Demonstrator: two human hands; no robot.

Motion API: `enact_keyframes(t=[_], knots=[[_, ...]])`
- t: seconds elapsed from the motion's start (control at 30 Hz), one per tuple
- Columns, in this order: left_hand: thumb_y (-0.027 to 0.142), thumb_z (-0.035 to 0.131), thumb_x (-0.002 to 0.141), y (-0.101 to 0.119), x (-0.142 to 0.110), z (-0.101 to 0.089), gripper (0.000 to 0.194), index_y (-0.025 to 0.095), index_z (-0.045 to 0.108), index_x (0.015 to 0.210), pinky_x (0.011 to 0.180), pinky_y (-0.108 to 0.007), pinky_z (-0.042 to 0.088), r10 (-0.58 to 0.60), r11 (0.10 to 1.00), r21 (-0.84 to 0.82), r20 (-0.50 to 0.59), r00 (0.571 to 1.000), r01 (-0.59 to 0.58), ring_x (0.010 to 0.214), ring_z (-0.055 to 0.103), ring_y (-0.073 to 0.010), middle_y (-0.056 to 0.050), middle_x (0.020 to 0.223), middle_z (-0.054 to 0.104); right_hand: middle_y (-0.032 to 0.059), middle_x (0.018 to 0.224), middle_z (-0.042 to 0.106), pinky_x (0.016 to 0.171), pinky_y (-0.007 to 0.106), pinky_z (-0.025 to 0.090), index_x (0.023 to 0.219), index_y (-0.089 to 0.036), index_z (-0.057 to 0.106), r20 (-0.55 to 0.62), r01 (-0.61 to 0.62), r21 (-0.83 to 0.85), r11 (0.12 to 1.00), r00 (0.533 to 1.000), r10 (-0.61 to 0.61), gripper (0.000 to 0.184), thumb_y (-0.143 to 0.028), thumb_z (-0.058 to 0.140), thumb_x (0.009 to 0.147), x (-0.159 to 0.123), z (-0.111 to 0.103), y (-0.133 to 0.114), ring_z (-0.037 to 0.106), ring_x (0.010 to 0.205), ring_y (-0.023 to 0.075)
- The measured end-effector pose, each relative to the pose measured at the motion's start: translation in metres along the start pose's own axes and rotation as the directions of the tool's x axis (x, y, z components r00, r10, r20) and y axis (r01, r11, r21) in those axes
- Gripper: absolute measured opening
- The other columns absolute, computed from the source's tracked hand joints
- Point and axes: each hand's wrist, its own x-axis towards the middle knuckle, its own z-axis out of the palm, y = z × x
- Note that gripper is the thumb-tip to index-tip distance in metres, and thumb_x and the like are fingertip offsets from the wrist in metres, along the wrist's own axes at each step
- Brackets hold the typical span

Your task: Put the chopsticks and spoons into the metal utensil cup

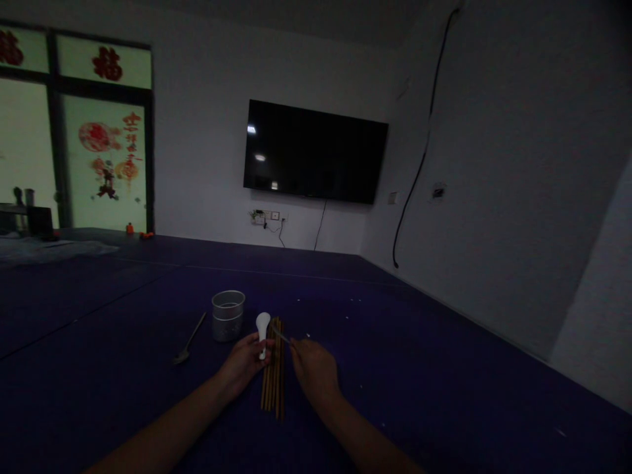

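Note:
My left hand is closed around the handle of a white soup spoon, its bowl pointing away from me. In my right hand is a slim metal utensil; its end reaches left over the chopsticks, and I cannot tell its kind. Several wooden chopsticks lie side by side on the dark blue surface between my hands, their upper part partly hidden by the left fingers. Just beyond my left hand stands a silver metal cup. Left of the cup lies a metal spoon, handle slanting away.
The wide dark blue surface has small white specks scattered on it. A wall-mounted television hangs beyond, with a black cable down the right wall. Small orange items and crumpled clear plastic lie far left.

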Motion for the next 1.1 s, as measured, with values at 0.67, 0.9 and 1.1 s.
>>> enact_keyframes(t=[0.67, 0.9, 1.1], knots=[[0.004, 0.063, 0.074, -0.003, 0.004, -0.002, 0.014, 0.011, 0.061, 0.085, 0.058, -0.020, 0.047, 0.010, 0.997, 0.080, 0.030, 0.999, -0.012, 0.052, 0.057, -0.0071, -0.003, 0.070, 0.066, -0.0017, 0.050, 0.057, 0.045, 0.022, 0.031, 0.061, -0.019, 0.064, 0.143, -0.401, 0.468, 0.788, 0.914, 0.380, 0.023, -0.026, 0.054, 0.080, 0.002, 0.003, 0.010, 0.051, 0.046, 0.0130], [0.004, 0.064, 0.073, -0.003, 0.004, -0.003, 0.014, 0.012, 0.061, 0.084, 0.061, -0.021, 0.048, -0.016, 0.997, 0.076, 0.020, 1.000, 0.014, 0.053, 0.057, -0.0074, -0.002, 0.070, 0.066, -0.0003, 0.057, 0.065, 0.047, 0.019, 0.032, 0.067, -0.017, 0.068, 0.292, -0.469, 0.469, 0.748, 0.882, 0.370, 0.027, -0.013, 0.044, 0.078, 0.005, 0.001, 0.011, 0.056, 0.050, 0.0128], [0.003, 0.063, 0.074, -0.003, 0.006, -0.004, 0.013, 0.012, 0.062, 0.084, 0.061, -0.021, 0.048, -0.015, 0.998, 0.060, 0.024, 1.000, 0.013, 0.053, 0.057, -0.0074, -0.003, 0.070, 0.066, 0.0005, 0.064, 0.068, 0.052, 0.019, 0.036, 0.070, -0.018, 0.069, 0.322, -0.474, 0.430, 0.768, 0.875, 0.360, 0.033, -0.004, 0.040, 0.076, 0.007, -0.009, 0.006, 0.060, 0.057, 0.0146]])
